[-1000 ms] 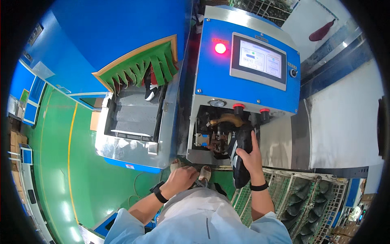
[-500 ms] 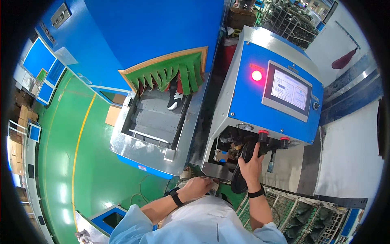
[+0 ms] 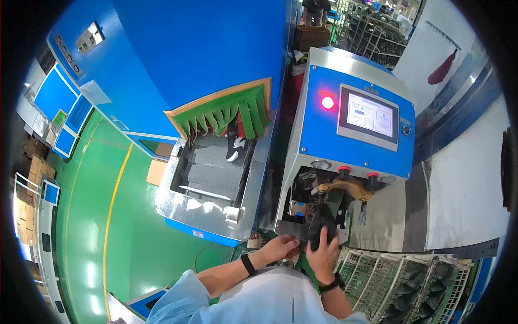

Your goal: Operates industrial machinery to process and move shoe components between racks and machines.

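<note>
A black shoe (image 3: 322, 229) lies in the opening under the blue-and-white machine (image 3: 313, 129). Gripping its near end is my right hand (image 3: 324, 258), the fingers on top of the shoe. A yellow-brown curved pad (image 3: 348, 188) shows above it, just below two red-ringed black knobs. My left hand (image 3: 276, 249) hovers before my body, left of the shoe, its fingers loosely curled with nothing visible in them. On the grey conveyor (image 3: 208, 167) to the left, a black-and-white shoe (image 3: 234, 150) lies partly under the green strip curtain (image 3: 229, 116).
The machine carries a lit touchscreen (image 3: 370, 116) and a glowing red light (image 3: 327, 102). Wire racks (image 3: 399, 281) with dark shoe-shaped pieces stand at the lower right. A large blue housing (image 3: 205, 48) rises behind the conveyor. Green floor (image 3: 102, 227) with a yellow line lies left.
My right hand has moved down and toward me along the black shoe, uncovering the yellow-brown pad. My left hand has shifted slightly right. The whole view has shifted a little.
</note>
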`<state>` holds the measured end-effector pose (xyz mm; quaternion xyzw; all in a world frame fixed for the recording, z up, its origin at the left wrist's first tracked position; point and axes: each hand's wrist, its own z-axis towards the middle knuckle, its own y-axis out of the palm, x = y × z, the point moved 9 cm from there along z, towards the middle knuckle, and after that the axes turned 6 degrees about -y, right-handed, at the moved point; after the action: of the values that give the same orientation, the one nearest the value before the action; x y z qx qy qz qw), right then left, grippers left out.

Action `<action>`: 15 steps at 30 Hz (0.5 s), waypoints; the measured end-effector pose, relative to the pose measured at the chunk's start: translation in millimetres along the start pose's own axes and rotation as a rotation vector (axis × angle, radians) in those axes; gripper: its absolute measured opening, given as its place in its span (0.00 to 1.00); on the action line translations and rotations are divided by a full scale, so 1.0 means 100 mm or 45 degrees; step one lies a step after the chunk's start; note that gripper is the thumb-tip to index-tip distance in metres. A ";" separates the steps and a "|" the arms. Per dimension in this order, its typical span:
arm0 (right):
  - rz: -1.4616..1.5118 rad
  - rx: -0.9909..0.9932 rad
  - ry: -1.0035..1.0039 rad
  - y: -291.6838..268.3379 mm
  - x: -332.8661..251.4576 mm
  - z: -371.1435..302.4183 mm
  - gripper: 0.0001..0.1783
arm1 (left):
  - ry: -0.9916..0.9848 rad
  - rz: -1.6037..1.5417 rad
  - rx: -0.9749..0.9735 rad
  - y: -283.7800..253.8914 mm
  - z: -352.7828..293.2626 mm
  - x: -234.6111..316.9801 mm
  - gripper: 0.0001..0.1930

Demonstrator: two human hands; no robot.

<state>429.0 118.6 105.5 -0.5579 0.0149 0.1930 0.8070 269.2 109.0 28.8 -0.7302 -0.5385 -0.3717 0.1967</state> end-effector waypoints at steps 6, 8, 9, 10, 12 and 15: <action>0.276 -0.487 0.045 -0.55 -0.17 -0.71 0.44 | -0.537 -0.735 -0.787 0.61 0.01 -0.56 0.40; 0.379 -0.688 -0.092 -0.71 -0.33 -0.71 0.42 | -0.667 -0.691 -1.008 0.85 0.08 -0.80 0.39; 0.456 -0.734 -0.150 -0.77 -0.41 -0.70 0.42 | -0.683 -0.689 -1.031 0.88 0.17 -0.98 0.39; 0.443 -0.736 -0.119 -0.74 -0.36 -0.76 0.42 | -0.723 -0.707 -1.113 0.92 0.19 -1.10 0.39; 1.370 -0.382 0.910 -0.48 0.22 -1.09 0.44 | -0.771 -0.470 -0.849 0.75 0.01 -1.01 0.36; 1.598 -0.287 1.106 0.05 0.46 -0.82 0.43 | -0.548 -0.197 -0.610 0.43 -0.11 -0.77 0.36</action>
<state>485.3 59.3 58.8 -0.5495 0.6241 0.3787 0.4063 294.7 36.8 -17.2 -0.7745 -0.5187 -0.3388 -0.1278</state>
